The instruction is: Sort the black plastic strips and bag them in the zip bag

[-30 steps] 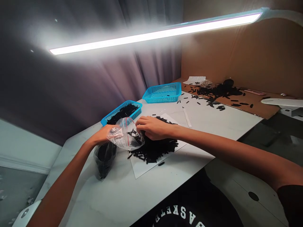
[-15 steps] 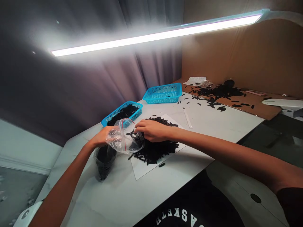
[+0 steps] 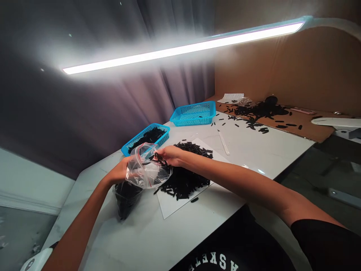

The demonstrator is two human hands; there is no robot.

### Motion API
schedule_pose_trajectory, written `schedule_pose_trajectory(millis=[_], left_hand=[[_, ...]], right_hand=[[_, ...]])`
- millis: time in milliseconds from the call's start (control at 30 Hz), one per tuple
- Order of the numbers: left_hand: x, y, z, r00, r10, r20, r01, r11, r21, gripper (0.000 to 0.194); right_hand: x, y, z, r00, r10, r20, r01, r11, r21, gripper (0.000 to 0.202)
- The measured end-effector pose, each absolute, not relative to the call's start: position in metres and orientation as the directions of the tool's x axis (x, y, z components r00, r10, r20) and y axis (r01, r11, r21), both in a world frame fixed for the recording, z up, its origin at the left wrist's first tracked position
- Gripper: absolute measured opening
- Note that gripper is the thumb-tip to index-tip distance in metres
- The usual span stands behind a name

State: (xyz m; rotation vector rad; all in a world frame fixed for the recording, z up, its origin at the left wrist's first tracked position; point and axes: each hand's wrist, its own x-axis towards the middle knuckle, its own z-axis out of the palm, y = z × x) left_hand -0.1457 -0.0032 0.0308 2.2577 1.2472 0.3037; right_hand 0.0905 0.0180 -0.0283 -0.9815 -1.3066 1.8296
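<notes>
My left hand (image 3: 124,170) grips a clear zip bag (image 3: 141,177) with a red line along its mouth, partly seen through the plastic. Black pieces fill the bag's lower part (image 3: 126,201), which rests on the white table (image 3: 135,241). At the bag's open mouth, my right hand (image 3: 170,154) has its fingers closed on several small black strips (image 3: 159,157). Below and behind that hand, a heap of the same black strips (image 3: 183,184) lies on a white sheet (image 3: 169,209). Part of the heap is hidden by my right forearm.
Left of the heap stands a blue basket (image 3: 166,139) holding black pieces; another blue basket (image 3: 194,119) is farther back. A white pen-like tool (image 3: 224,143) lies to the right. More black pieces (image 3: 262,109) are scattered on brown board. A lit lamp (image 3: 183,49) spans overhead.
My right hand has moved left from above the heap to the bag's mouth, carrying black strips. My left hand keeps hold of the bag.
</notes>
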Motion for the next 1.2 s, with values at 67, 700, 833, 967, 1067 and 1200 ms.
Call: schedule_pose_trajectory(millis=[67,700,833,967,1067,1200], left_hand=[[-0.145,-0.002,0.031,0.559,0.825,-0.086,0.714,-0.425,0.556,0.041],[-0.16,0.004,0.036,0.537,0.837,-0.107,0.71,-0.38,0.593,0.051],[-0.16,0.0,0.032,0.492,0.869,-0.057,0.7,-0.356,0.619,0.051],[-0.169,0.0,0.027,0.433,0.902,0.002,0.687,-0.331,0.647,0.051],[-0.177,0.002,0.023,0.404,0.914,0.036,0.671,-0.323,0.668,0.051],[-0.178,0.002,0.024,0.4,0.916,0.035,0.664,-0.316,0.678,0.045]], right_hand=[[0.094,0.02,-0.026,-0.524,0.819,-0.235,-0.171,-0.371,-0.913,0.034],[0.12,0.015,-0.003,-0.242,0.96,-0.143,-0.058,-0.162,-0.985,0.037],[0.128,-0.007,-0.005,-0.23,0.965,-0.127,-0.077,-0.148,-0.986,0.059],[0.137,-0.021,-0.004,-0.403,0.888,-0.222,-0.151,-0.303,-0.941,0.021],[0.138,-0.03,-0.006,-0.5,0.824,-0.265,-0.228,-0.42,-0.878,0.015],[0.123,-0.045,-0.014,-0.52,0.806,-0.281,-0.378,-0.512,-0.771,0.02]])
